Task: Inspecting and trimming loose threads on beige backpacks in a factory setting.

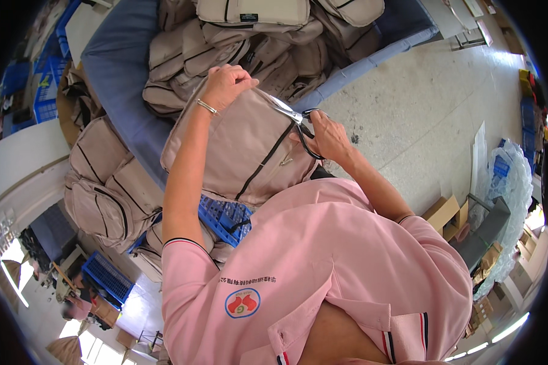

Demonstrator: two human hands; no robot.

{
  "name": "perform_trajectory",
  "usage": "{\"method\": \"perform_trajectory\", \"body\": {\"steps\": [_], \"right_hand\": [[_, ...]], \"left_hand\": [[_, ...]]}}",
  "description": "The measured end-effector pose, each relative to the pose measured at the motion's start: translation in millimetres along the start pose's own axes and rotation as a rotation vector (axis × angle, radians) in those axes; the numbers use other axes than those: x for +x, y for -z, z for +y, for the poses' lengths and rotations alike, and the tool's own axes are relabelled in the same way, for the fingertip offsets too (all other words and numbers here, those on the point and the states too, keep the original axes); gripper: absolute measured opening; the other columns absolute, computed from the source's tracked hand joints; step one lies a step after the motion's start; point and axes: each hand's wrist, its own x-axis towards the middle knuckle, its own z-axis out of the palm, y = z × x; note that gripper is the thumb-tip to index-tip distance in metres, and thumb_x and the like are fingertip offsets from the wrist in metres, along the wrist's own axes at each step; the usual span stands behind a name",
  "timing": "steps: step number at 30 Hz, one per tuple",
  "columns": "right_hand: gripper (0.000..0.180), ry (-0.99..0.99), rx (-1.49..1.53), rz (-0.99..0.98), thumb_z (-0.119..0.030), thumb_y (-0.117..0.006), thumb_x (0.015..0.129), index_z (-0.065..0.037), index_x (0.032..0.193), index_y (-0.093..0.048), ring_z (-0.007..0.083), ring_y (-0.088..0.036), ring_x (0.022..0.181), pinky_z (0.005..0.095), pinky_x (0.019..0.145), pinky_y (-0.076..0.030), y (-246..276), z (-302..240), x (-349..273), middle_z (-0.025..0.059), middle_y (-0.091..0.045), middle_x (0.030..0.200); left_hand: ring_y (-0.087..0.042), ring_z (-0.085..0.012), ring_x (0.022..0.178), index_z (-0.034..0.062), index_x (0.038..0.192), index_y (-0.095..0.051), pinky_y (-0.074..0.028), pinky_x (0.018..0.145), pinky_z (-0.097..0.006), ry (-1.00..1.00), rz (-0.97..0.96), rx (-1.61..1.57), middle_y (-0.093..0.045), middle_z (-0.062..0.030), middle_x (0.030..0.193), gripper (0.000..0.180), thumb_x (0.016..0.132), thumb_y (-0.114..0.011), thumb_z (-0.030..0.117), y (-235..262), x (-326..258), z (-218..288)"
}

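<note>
A beige fabric backpack (225, 146) with a black zipper strip lies tilted before me, resting toward my lap. My left hand (226, 87) grips its upper edge with the fingers closed on the fabric. In my right hand (326, 137) is a pair of scissors (299, 120) with black handles and silver blades. The blades reach along the bag's right upper edge, close to the fabric. Whether they touch it I cannot tell.
Ahead stands a blue fabric-lined bin (371, 67) heaped with beige backpacks (252, 15). More beige bags (112, 182) are stacked at the left, near a blue plastic crate (222, 216). Grey floor (408, 121) stretches to the right, with an open cardboard box (446, 214) and clear plastic wrap (514, 201).
</note>
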Motion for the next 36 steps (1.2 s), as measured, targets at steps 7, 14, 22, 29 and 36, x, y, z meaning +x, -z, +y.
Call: {"method": "perform_trajectory", "body": {"steps": [7,14,22,29,36], "right_hand": [[0.068,-0.072,0.035,-0.158,-0.063,-0.063,0.084,0.004,0.091,-0.052,0.0437,-0.065,0.077,0.0486,0.069,-0.052,1,-2,2,0.0247,-0.065,0.085],[0.062,-0.075,0.059,-0.106,-0.058,-0.065,0.086,0.003,0.085,-0.054,0.0458,-0.062,0.076,0.0485,0.066,-0.047,-11,3,0,0.0251,-0.061,0.075],[0.058,-0.191,0.294,-0.051,-0.053,-0.072,0.082,0.002,0.08,-0.054,0.0436,-0.057,0.068,0.0466,0.063,-0.045,-26,44,-8,0.026,-0.058,0.07],[0.054,-0.201,0.468,-0.061,-0.047,-0.075,0.082,0.003,0.079,-0.054,0.04,-0.056,0.065,0.0449,0.064,-0.044,-28,51,-18,0.0252,-0.057,0.07],[0.056,-0.128,0.474,-0.124,-0.05,-0.07,0.085,0.004,0.081,-0.055,0.0415,-0.059,0.07,0.0467,0.064,-0.045,-24,48,-20,0.0254,-0.059,0.072]], "left_hand": [[-0.056,-0.0204,0.077,0.0059,0.076,-0.068,-0.039,0.083,-0.033,0.018,-0.003,-0.003,-0.062,-0.0034,0.073,0.028,0.085,-0.072,0.032,1,-2,6],[-0.057,-0.0206,0.08,0.0052,0.076,-0.067,-0.039,0.087,-0.035,0.036,-0.006,-0.017,-0.063,-0.003,0.075,0.028,0.086,-0.072,0.031,-4,0,-4],[-0.048,-0.0299,0.126,0.0114,0.116,-0.064,-0.025,0.111,-0.049,0.171,0.616,0.232,-0.057,-0.0118,0.13,0.046,0.082,-0.073,0.04,-21,-67,11],[-0.045,-0.0368,0.126,-0.0085,0.13,-0.046,-0.035,0.108,-0.045,1.002,1.28,0.116,-0.051,-0.0223,0.133,0.076,0.078,-0.081,0.035,-108,-230,86],[-0.058,-0.0266,0.106,-0.0109,0.129,-0.044,-0.046,0.094,-0.036,1.096,1.379,-0.773,-0.059,-0.0172,0.12,0.079,0.076,-0.085,0.031,-198,-256,96]]}}
